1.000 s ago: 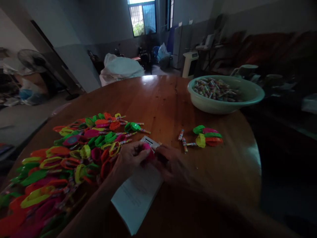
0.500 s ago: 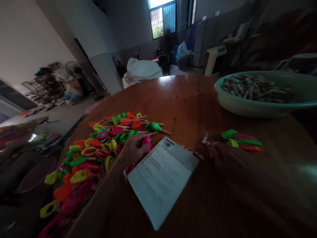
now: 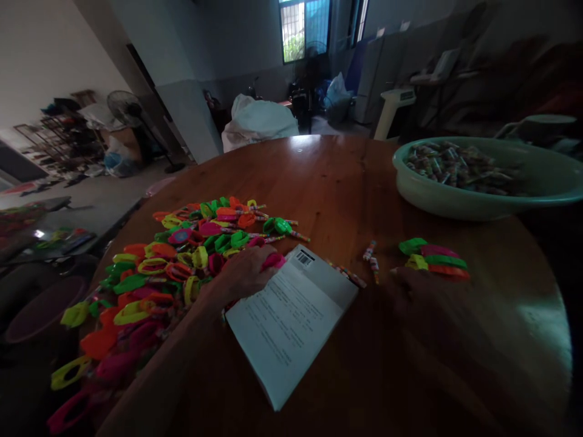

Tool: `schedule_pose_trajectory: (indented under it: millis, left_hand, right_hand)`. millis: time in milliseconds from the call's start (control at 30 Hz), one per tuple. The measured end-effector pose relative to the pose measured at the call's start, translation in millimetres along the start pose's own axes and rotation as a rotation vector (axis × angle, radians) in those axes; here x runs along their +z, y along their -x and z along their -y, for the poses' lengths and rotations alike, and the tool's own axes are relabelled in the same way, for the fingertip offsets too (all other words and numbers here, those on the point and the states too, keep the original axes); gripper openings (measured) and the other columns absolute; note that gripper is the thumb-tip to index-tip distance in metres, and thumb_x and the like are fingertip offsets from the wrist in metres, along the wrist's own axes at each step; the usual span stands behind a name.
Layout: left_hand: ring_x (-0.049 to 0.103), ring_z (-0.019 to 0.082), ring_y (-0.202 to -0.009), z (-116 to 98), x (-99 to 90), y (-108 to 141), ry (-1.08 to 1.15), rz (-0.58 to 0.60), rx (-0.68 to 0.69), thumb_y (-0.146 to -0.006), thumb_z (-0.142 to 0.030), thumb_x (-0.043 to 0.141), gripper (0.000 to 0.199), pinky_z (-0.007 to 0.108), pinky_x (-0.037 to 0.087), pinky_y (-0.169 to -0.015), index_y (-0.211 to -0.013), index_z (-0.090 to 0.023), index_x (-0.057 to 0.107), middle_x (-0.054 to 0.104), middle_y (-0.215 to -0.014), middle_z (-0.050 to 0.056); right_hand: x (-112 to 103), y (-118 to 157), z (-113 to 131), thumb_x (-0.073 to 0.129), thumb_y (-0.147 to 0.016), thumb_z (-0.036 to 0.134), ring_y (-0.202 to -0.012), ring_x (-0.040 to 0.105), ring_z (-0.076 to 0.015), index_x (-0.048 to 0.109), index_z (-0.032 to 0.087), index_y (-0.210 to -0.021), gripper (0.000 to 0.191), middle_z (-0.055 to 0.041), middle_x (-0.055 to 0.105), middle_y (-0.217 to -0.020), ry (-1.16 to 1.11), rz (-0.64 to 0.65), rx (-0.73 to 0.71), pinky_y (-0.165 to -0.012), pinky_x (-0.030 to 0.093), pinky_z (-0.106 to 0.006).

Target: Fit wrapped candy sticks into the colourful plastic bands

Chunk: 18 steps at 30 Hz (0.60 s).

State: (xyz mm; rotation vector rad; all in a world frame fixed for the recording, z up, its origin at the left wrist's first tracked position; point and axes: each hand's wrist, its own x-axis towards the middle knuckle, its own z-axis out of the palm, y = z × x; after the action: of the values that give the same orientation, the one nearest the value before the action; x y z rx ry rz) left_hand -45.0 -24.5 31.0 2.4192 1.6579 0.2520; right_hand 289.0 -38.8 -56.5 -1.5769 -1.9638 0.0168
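My left hand (image 3: 243, 270) has its fingers closed on a pink plastic toy watch (image 3: 273, 261) at the upper left edge of a white printed booklet (image 3: 291, 321). Beside it spreads a pile of bright toy watches (image 3: 155, 266) in green, orange, yellow and pink, some with thin candy rolls attached. My right hand (image 3: 414, 294) is low over the table, dark and smeared, so its fingers are hard to make out. Just left of it lie two wrapped candy rolls (image 3: 373, 268). Several coloured plastic watches (image 3: 439, 260) lie side by side just beyond it.
A pale green basin (image 3: 487, 203) heaped with wrapped candy rolls (image 3: 455, 164) stands at the right on the round wooden table (image 3: 328, 182). More candy rolls (image 3: 350, 276) lie along the booklet's right edge. A white sack (image 3: 259, 121) is behind the table.
My right hand has come away from the candy rolls, which now lie apart from it on the table. My left hand still holds the pink watch, now closer to the booklet. The view has shifted slightly.
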Motion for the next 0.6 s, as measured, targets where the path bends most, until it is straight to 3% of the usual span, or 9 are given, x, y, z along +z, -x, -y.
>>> schedule_pose_trajectory:
  millis: [133, 200, 300, 400, 600]
  left_hand:
    - [0.059, 0.018, -0.077, -1, 0.9, -2, 0.031, 0.019, 0.023, -0.092, -0.033, 0.051, 0.019, 0.030, 0.040, -0.071, -0.093, -0.019, 0.063, 0.067, -0.083, 0.003]
    - [0.058, 0.017, -0.076, -2, 1.7, -4, 0.030, 0.008, 0.045, -0.092, -0.033, 0.051, 0.019, 0.030, 0.039, -0.071, -0.088, -0.018, 0.062, 0.065, -0.080, 0.002]
    - [0.056, 0.017, -0.075, -4, 2.8, -5, 0.021, -0.008, 0.061, -0.091, -0.030, 0.051, 0.017, 0.030, 0.038, -0.072, -0.083, -0.018, 0.059, 0.063, -0.077, 0.001]
    - [0.056, 0.017, -0.075, -5, 4.5, -3, 0.014, -0.032, 0.045, -0.091, -0.029, 0.050, 0.017, 0.030, 0.038, -0.071, -0.082, -0.018, 0.058, 0.063, -0.077, 0.002]
    - [0.059, 0.018, -0.080, -1, 9.7, 0, 0.033, -0.058, 0.052, -0.093, -0.032, 0.049, 0.019, 0.031, 0.041, -0.077, -0.084, -0.019, 0.058, 0.065, -0.082, 0.003]
  right_hand:
    - [-3, -4, 38, 0.046, -0.094, 0.029, -0.069, 0.059, -0.0168, 0.063, 0.021, -0.103, 0.021, -0.0074, 0.065, -0.089, -0.245, -0.067, -0.207, -0.061, 0.038, -0.029]
    - [5, -10, 60, 0.042, -0.097, 0.027, -0.076, 0.061, -0.0177, 0.061, 0.020, -0.104, 0.021, -0.0081, 0.066, -0.095, -0.305, 0.032, -0.285, -0.063, 0.039, -0.029]
    - [19, -20, 85, 0.045, -0.095, 0.021, -0.081, 0.061, -0.0194, 0.062, 0.018, -0.102, 0.019, -0.0084, 0.065, -0.095, -0.175, 0.217, -0.382, -0.065, 0.037, -0.030]
    - [24, -25, 97, 0.047, -0.094, 0.019, -0.087, 0.059, -0.0208, 0.064, 0.018, -0.099, 0.018, -0.0087, 0.063, -0.098, -0.025, 0.310, -0.401, -0.070, 0.036, -0.031]
    - [29, -29, 100, 0.046, -0.096, 0.021, -0.086, 0.056, -0.0211, 0.065, 0.018, -0.099, 0.020, -0.0098, 0.060, -0.099, 0.025, 0.302, -0.437, -0.069, 0.035, -0.032]
